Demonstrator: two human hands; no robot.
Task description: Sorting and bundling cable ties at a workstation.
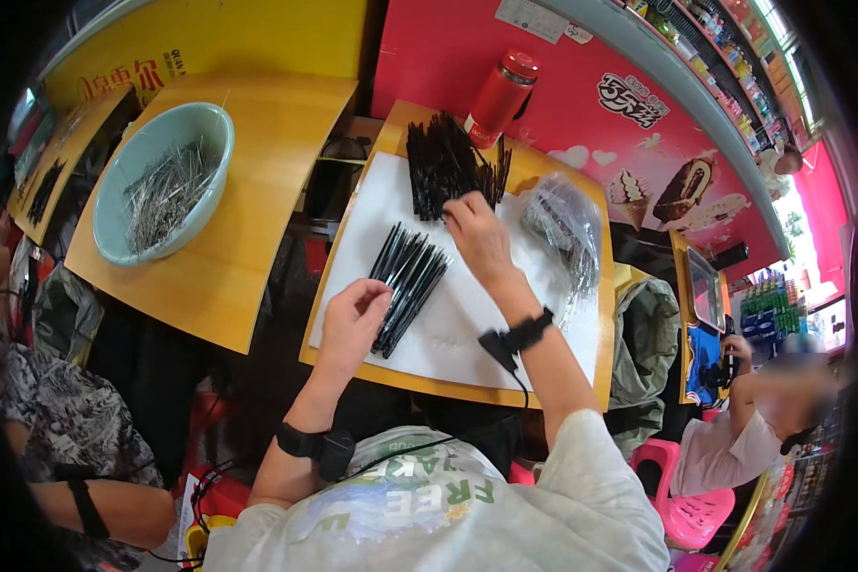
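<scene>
The left hand is holding its thumb and fingertips close, beside thin, shiny black sticks lying neatly at nine o'clock on the flat white sheet. The right hand is holding bent fingers at a messy black stick pile, at twelve o'clock. I can't tell if either is pinching one.

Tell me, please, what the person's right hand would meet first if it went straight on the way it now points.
Most likely the far pile of dark strips: the right hand points at its near edge and may already touch it, though depth is unclear.
</scene>
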